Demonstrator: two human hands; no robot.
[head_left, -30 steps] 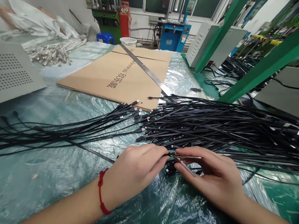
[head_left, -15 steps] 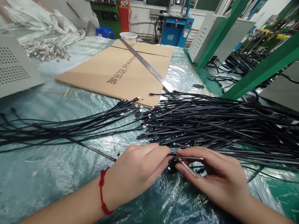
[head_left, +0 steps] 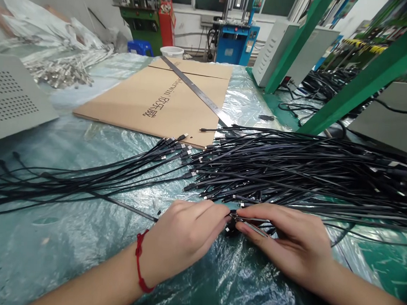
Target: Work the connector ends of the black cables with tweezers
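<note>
My right hand [head_left: 287, 245] pinches small metal nail clippers [head_left: 256, 222] between thumb and fingertips, its two arms spread in a narrow V. The clippers' jaws meet a black cable end [head_left: 233, 214] that my left hand [head_left: 188, 234], closed and wearing a red cord bracelet, grips. Most of that end is hidden by my fingers. Just below the jaws shows a black connector [head_left: 229, 228]; I cannot tell what holds it. Beyond my hands lies a large pile of black USB cables [head_left: 285, 169]. A smaller bundle of black cables [head_left: 95, 176] stretches off to the left.
Flat cardboard [head_left: 124, 99] lies behind the cables with a steel ruler [head_left: 196, 91] across it. A grey perforated metal box [head_left: 17, 97] stands at left, near a heap of pale cables [head_left: 63, 72]. Green posts [head_left: 359, 93] rise at right. Plastic film [head_left: 115, 243] covers the table.
The clippers' arms have come closer together, and their jaws have shifted slightly left and down against the cable end. The view has moved a little; both hands keep their grip.
</note>
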